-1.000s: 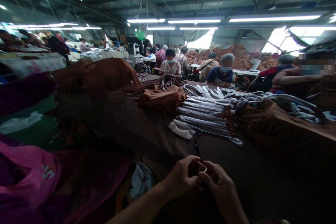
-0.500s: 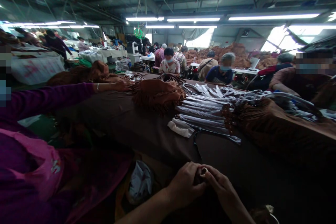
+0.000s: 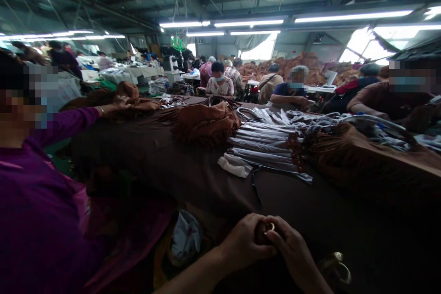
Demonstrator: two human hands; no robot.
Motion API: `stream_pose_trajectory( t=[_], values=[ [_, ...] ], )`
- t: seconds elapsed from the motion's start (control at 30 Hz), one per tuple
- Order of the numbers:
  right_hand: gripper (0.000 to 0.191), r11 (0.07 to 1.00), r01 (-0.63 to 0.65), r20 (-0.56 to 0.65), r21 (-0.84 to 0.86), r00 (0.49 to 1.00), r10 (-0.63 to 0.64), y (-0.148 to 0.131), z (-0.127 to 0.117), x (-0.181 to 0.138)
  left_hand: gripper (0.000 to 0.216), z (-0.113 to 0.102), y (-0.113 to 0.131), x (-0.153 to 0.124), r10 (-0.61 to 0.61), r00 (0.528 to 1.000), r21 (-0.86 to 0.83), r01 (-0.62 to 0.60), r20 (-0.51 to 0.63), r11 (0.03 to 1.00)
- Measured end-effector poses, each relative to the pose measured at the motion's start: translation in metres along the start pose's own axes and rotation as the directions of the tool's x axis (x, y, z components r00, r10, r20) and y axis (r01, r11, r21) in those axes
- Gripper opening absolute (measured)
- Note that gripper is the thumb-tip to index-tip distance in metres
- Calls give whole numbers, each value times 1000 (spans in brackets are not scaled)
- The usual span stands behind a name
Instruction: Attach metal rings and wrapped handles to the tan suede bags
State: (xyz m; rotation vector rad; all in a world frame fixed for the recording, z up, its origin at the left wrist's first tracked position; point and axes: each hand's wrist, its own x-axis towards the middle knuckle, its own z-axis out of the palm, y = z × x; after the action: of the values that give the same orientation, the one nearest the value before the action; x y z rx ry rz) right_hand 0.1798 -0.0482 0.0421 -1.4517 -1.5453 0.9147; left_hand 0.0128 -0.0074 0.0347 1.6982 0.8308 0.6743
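My left hand (image 3: pixel 244 238) and my right hand (image 3: pixel 288 238) meet at the bottom centre, fingers curled toward each other. A small gold-coloured metal ring (image 3: pixel 271 227) shows between them, pinched by the thumb and fingers of my right hand. My left hand is closed around something dark beside the ring, too shadowed to name. To the right of my hands, a gold-coloured metal fitting with a ring (image 3: pixel 339 267) lies low in the dark.
A brown fringed bag (image 3: pixel 203 121) and white-wrapped straps (image 3: pixel 263 142) lie on the dark-covered table (image 3: pixel 203 174). A white wrapped piece (image 3: pixel 234 165) lies nearer. More brown fringed material (image 3: pixel 372 147) is at right. A co-worker in purple (image 3: pixel 41 202) reaches across at left.
The co-worker at left has leaned back, the arm moving left to the brown material. The ring has turned slightly between my hands. The view has shifted a little, showing more of the lower-right fitting.
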Motion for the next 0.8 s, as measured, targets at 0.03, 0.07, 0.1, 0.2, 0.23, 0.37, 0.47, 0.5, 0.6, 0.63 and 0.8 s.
stream_pose_trajectory(
  t=[0.03, 0.07, 0.1, 0.2, 0.23, 0.37, 0.47, 0.5, 0.6, 0.63, 0.8],
  values=[
    [33, 999, -21, 40, 41, 999, 19, 2, -1, 0, 57, 0, -1, 0, -18, 1000, -22, 18, 4, 1000],
    [36, 997, -41, 64, 71, 997, 36, 5, -1, -1, 58, 1, -1, 0, -32, 999, -38, 32, 1, 999],
    [40, 995, -58, 59, 84, 997, 53, 7, -1, -1, 58, 1, -2, 0, -40, 999, -49, 40, -5, 998],
    [48, 996, -93, -89, -1, 992, 93, 12, 2, -2, 56, 4, -1, 1, -36, 999, -72, 34, -31, 997],
    [47, 994, -97, -132, -45, 987, 90, 13, 4, -3, 55, 5, -1, 1, -31, 999, -75, 28, -39, 997],
    [38, 989, -40, -153, -142, 988, 18, 13, 9, -7, 60, 5, 3, 0, -31, 998, -84, 27, -46, 996],
    [41, 984, -13, -142, -177, 990, -12, 15, 9, -8, 62, 4, 4, -2, -27, 999, -87, 24, -40, 996],
    [42, 982, -10, -134, -189, 991, -16, 16, 9, -9, 62, 3, 3, -2, -25, 999, -88, 21, -39, 996],
    [36, 983, 19, -70, -183, 997, -32, 17, 5, -7, 64, 4, 0, -3, -28, 999, -86, 25, -26, 996],
    [35, 985, 30, -41, -168, 998, -38, 17, 4, -6, 64, 4, -1, -3, -33, 999, -89, 31, -21, 996],
    [36, 991, 41, -83, -126, 995, -52, 19, 5, -5, 60, 5, -2, -3, -39, 999, -116, 36, -28, 993]
  ],
)
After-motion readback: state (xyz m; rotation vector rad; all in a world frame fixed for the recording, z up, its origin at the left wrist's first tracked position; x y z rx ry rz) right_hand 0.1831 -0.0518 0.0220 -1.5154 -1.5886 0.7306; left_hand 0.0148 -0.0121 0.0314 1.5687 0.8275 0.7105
